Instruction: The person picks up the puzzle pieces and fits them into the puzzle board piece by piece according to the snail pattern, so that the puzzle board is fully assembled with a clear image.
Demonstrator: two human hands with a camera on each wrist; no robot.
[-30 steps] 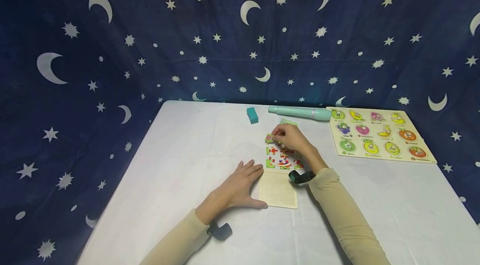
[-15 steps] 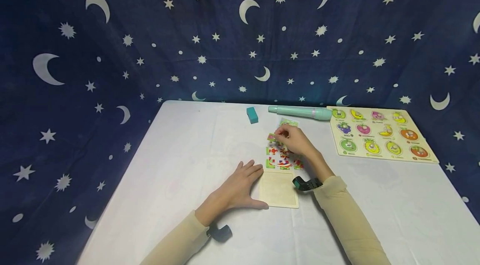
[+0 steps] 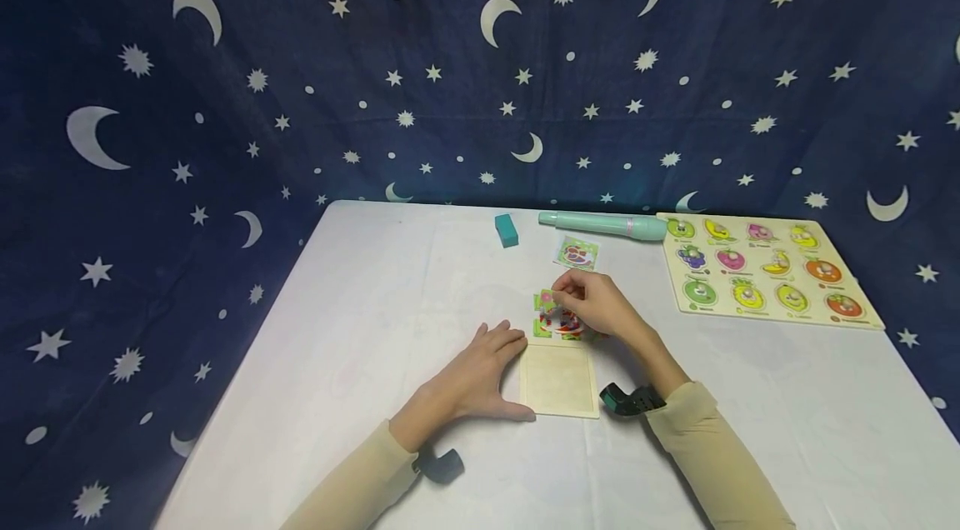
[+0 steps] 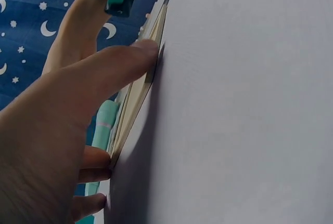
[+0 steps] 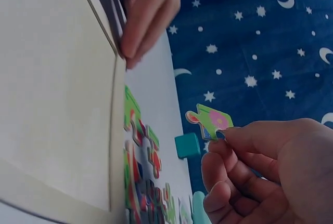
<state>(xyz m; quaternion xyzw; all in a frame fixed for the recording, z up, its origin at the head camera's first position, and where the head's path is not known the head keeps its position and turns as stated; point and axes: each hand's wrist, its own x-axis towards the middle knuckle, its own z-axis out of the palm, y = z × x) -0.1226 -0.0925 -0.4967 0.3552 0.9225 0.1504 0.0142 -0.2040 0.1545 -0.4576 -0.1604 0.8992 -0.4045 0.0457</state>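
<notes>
The right hand (image 3: 600, 302) pinched a puzzle piece (image 5: 218, 120) between thumb and fingers, by one edge, so that most of its green face with a pink flower showed. The piece was off the worktop (image 3: 412, 288), over the far left part of the loose pieces (image 3: 567, 327) just beyond the wooden tray (image 3: 558, 381). How high it hung could not be told.

The left hand (image 3: 482, 376) lay along the tray's left side, its fingers nearly straight and apart from the thumb, with the thumb at the near edge and a fingertip at the far left corner.

Handling the piece well seemed to call for a light pinch at the edge, leaving the knobs free and the print in sight, and for enough height to clear the pieces below, which a low sweep could have nudged. Light, steady contact from the left hand would have kept the tray from sliding. The picture card (image 3: 577, 253), flat beyond the pieces, looked useful for checking which way up the flower belonged; the right hand was best kept from covering it.
</notes>
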